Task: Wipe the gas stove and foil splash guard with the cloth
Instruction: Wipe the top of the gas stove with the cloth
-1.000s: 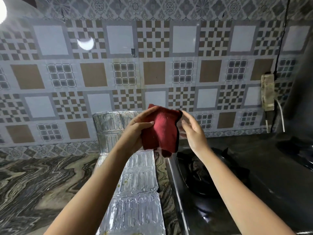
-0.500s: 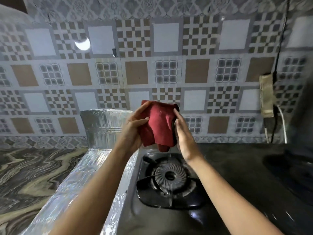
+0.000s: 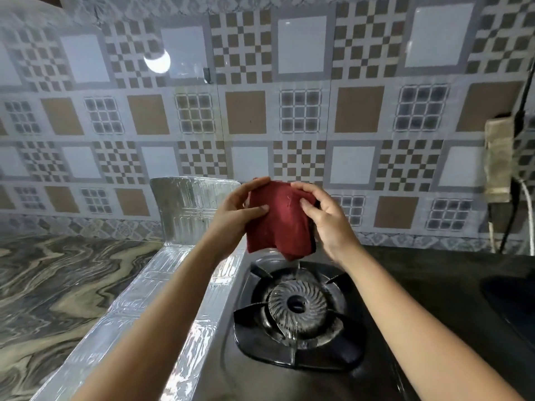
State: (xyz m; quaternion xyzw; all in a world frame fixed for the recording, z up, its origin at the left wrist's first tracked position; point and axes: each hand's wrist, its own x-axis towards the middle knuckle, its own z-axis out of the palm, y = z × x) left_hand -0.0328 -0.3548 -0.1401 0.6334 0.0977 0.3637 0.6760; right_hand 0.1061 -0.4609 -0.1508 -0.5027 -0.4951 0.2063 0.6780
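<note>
A dark red cloth [image 3: 278, 221] hangs folded in the air above the back of the gas stove [image 3: 434, 299]. My left hand [image 3: 234, 215] pinches its left edge and my right hand [image 3: 327, 221] grips its right edge. Below the cloth sits the round burner [image 3: 296, 306] with its black pan support. The silver foil splash guard [image 3: 188, 209] stands against the wall behind my left hand, and its long panel runs toward me along the stove's left side; my left forearm hides part of it.
A marbled countertop [image 3: 58, 285] lies left of the foil. The patterned tile wall [image 3: 289, 111] is close behind. A socket with cables [image 3: 499, 163] hangs on the wall at right. A second dark burner area [image 3: 512, 299] shows at the right edge.
The view has swung right, from the foil panel onto the burner. Both hands have stayed on the cloth and drawn it out a little wider.
</note>
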